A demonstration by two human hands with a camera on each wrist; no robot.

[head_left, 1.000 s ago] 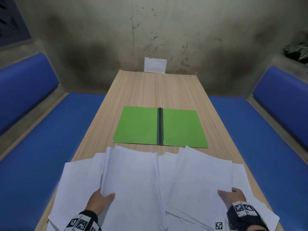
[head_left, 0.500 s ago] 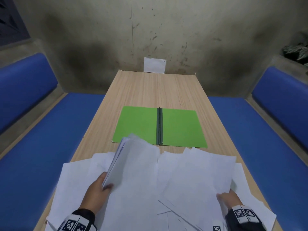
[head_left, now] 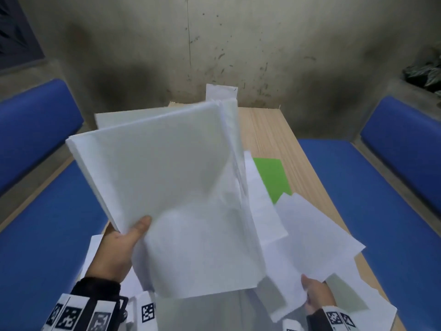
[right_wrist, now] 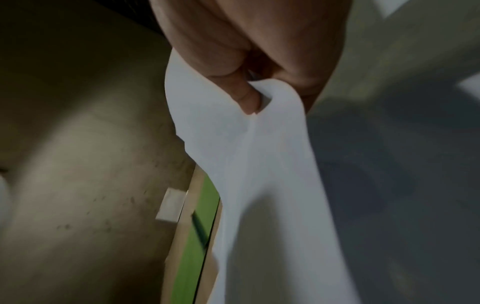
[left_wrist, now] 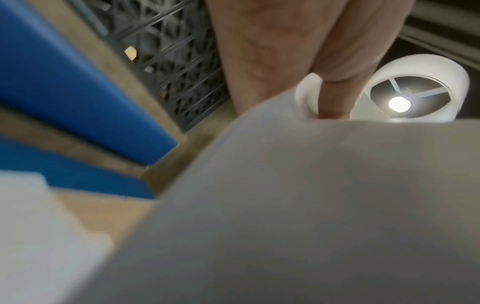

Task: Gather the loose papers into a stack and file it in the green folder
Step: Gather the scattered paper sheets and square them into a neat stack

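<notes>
**Both hands lifting sheets of paper above a wooden table**

Left hand [head_left: 118, 249] grips a thick bunch of white papers [head_left: 164, 177] by its lower left corner, thumb on top, holding it raised and tilted up off the table [head_left: 274, 130]. Right hand [head_left: 316, 296] pinches the near edge of other loose sheets [head_left: 307, 232] between thumb and fingers; the right wrist view shows the paper [right_wrist: 249, 164] creasing under that thumb. The hands are well apart, one at each side of the pile.

Raised papers block most of the green folder [head_left: 273, 177], which lies further back on the table; only a strip of its right half shows. More sheets lie spread on the near end of the table under both hands. The picture is blurred here, so how many sheets each hand holds cannot be told.

Blue padded benches [head_left: 52, 225] run along both sides of the table. A small white card [head_left: 220, 90] stands against the stained grey wall [head_left: 238, 44] at the far end. The left wrist view shows a white lamp shade [left_wrist: 415, 88] with a lit bulb overhead.
</notes>
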